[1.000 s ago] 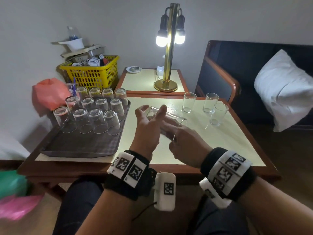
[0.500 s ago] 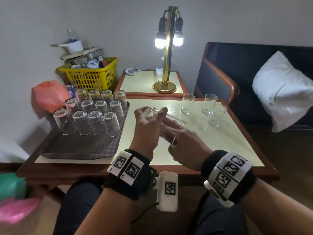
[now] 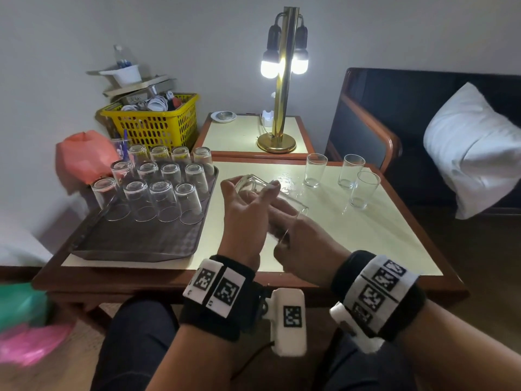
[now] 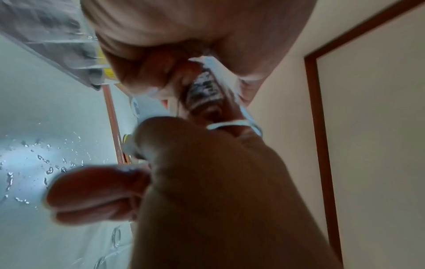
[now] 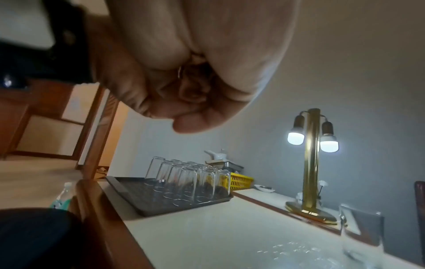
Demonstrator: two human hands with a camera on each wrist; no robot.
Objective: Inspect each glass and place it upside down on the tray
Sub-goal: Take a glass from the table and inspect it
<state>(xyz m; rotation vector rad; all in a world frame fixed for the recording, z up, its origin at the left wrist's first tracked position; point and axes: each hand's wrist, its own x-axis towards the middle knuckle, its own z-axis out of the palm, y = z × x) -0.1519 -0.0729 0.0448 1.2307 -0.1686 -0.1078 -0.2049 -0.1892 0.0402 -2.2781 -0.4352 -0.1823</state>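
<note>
A clear glass (image 3: 294, 204) lies on its side in the air over the middle of the cream table (image 3: 366, 235). My left hand (image 3: 249, 190) grips its base end, thumb and fingers curled round it. My right hand (image 3: 293, 238) holds the rim end nearest me. The dark tray (image 3: 135, 241) sits at the table's left, with several glasses (image 3: 163, 198) standing upside down on its far half. Three upright glasses (image 3: 315, 170) (image 3: 350, 170) (image 3: 363, 189) stand at the back right. The right wrist view shows the tray (image 5: 138, 198) and its upturned glasses (image 5: 190, 180).
A brass lamp (image 3: 277, 142) with two lit bulbs stands on the side table behind. A yellow basket (image 3: 152, 128) and an orange bag (image 3: 81, 156) sit beyond the tray. A dark sofa with a white pillow (image 3: 473, 148) is at the right. Water drops (image 3: 287, 182) lie on the table.
Both hands keep the glass on its side in about the same spot over the table. Only a slight shift of the hands shows.
</note>
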